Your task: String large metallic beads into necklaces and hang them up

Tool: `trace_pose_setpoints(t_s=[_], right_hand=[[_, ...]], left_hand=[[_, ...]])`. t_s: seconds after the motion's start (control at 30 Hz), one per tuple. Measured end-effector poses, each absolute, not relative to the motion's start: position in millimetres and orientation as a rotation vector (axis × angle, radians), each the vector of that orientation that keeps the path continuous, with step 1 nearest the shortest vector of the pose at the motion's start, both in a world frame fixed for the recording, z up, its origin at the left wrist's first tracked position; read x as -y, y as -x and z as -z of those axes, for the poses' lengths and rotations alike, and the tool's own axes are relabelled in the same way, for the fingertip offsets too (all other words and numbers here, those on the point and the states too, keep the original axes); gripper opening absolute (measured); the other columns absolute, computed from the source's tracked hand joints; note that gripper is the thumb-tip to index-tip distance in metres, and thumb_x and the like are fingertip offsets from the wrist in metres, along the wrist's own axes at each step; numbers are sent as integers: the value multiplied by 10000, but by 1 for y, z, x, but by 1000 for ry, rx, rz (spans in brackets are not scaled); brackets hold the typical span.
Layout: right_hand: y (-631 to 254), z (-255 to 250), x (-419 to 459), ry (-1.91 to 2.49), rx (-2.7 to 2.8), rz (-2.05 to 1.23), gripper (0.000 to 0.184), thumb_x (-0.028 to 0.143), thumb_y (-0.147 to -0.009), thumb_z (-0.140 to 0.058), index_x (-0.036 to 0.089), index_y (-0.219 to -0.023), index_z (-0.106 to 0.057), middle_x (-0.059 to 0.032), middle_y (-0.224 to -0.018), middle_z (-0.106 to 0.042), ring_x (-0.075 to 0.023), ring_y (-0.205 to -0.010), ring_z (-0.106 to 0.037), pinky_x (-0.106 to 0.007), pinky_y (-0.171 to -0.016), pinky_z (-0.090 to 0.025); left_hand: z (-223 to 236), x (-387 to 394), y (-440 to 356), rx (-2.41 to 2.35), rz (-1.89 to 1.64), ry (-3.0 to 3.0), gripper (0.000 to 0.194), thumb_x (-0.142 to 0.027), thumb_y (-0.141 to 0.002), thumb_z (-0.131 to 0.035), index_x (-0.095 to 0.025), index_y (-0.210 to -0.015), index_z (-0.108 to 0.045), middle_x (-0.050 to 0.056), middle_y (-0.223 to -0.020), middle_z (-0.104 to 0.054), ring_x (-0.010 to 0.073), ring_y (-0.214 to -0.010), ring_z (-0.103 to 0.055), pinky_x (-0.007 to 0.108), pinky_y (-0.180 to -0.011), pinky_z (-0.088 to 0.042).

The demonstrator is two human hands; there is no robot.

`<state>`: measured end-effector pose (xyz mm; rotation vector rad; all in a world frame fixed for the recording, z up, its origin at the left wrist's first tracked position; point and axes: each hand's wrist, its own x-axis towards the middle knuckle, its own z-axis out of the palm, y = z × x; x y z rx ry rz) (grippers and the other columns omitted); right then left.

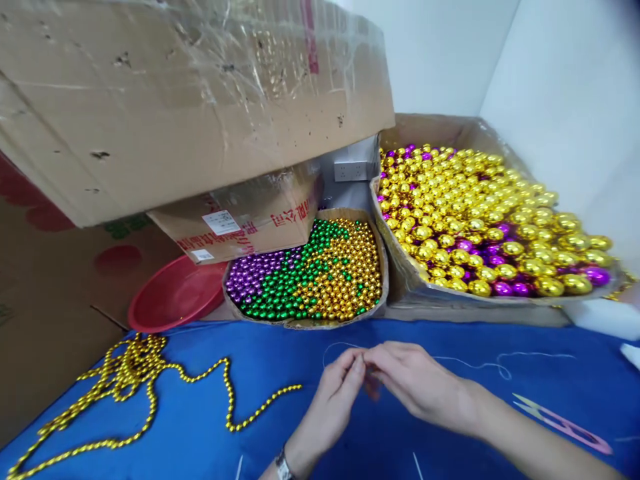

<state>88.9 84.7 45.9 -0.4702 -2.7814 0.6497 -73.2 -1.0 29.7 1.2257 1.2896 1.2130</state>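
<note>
My left hand (pixel 336 397) and my right hand (pixel 415 380) meet fingertip to fingertip over the blue cloth (pixel 210 427). Both are closed in a pinch on a thin white thread (pixel 470 363) that loops away to the right and behind the fingers. A long string of small gold beads (pixel 150 380) lies in loose coils on the cloth to the left, apart from both hands. Just beyond my hands sits a cardboard box (pixel 310 323) filled with small purple, green and gold beads (pixel 305 273).
A larger cardboard box (pixel 450 293) of big gold and purple balls stands at the back right. A red basin (pixel 173 293) sits at the back left under big overhanging cartons (pixel 165 100). Pink scissors (pixel 565 420) lie on the cloth at the right.
</note>
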Motion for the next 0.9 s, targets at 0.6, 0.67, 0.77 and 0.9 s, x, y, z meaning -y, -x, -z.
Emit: trace_pose_setpoints(t_s=[0.6, 0.67, 0.77, 0.9], right_hand=[[-123, 2, -47, 846, 1755, -1631, 323, 260, -865, -517, 243, -1186, -545, 30, -714, -566, -105, -605, -560, -243, -602, -471], [-118, -1, -48, 860, 2083, -1230, 335, 203, -885, -451, 242, -1208, -528, -5, -793, -627, -142, -724, -605, -273, -701, -481], [-111, -1, -47, 791, 2309, -910, 376, 121, -864, -401, 221, -1216, -488, -65, -1022, -652, -185, -954, -603, -306, -844, -447], [-109, 0, -44, 792, 2370, -932, 266, 111, -853, -414, 214, -1095, -454, -4, -800, -643, -147, -718, -617, -239, -664, -463]], left_hand=[[-12, -1, 42, -1467, -1227, -1280, 189, -361, -813, -595, -179, -789, -641, 21, -725, -621, 166, -678, -537, 236, -623, -419], [-10, -1, 39, -1375, -1232, -1147, 197, -355, -790, -627, -173, -861, -659, 39, -806, -655, 179, -749, -559, 243, -672, -430], [-6, -3, 39, -1327, -1261, -1006, 193, -338, -758, -672, -154, -813, -660, 34, -790, -656, 160, -741, -550, 235, -681, -424], [1, -4, 42, -1362, -1227, -973, 237, -350, -760, -673, -131, -693, -613, -19, -624, -555, 101, -584, -440, 202, -546, -351]])
